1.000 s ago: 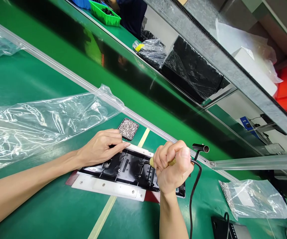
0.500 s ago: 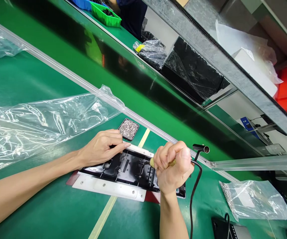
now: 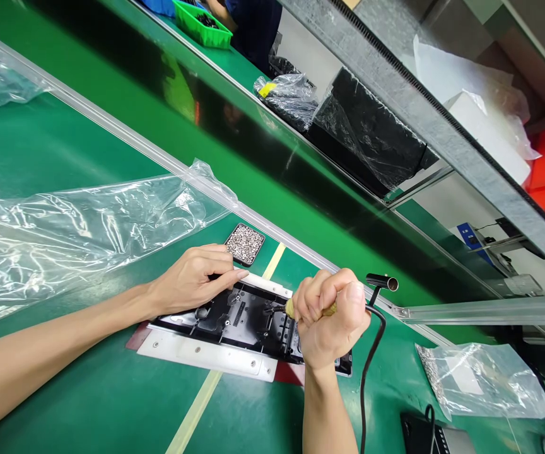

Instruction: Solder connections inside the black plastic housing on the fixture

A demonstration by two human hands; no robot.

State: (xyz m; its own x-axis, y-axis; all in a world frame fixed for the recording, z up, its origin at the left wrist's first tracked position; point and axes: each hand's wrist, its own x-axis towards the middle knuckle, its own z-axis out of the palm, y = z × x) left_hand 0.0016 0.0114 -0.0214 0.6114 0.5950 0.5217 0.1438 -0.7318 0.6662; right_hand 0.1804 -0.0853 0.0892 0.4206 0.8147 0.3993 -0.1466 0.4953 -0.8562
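A black plastic panel (image 3: 241, 318) lies in a white fixture (image 3: 206, 356) on the green bench. My left hand (image 3: 192, 277) rests flat on the panel's far left edge, fingers together, pressing it down. My right hand (image 3: 332, 318) is clenched around an electric screwdriver (image 3: 308, 309) with a yellowish grip. Its tip points into the panel's right part. A black cable (image 3: 367, 366) runs from the tool down toward me. A small black tray of silvery screws (image 3: 245, 243) sits just beyond my left hand.
A large clear plastic bag (image 3: 74, 227) lies at the left. A smaller clear bag (image 3: 483, 378) lies at the right, near a dark device (image 3: 431, 435). A metal rail (image 3: 168, 161) borders the bench. Beyond it are wrapped black parts (image 3: 367, 132), a green bin (image 3: 201, 25) and a person (image 3: 248, 25).
None of note: both hands hold their places on the panel and the tool; only the view has shifted very slightly.
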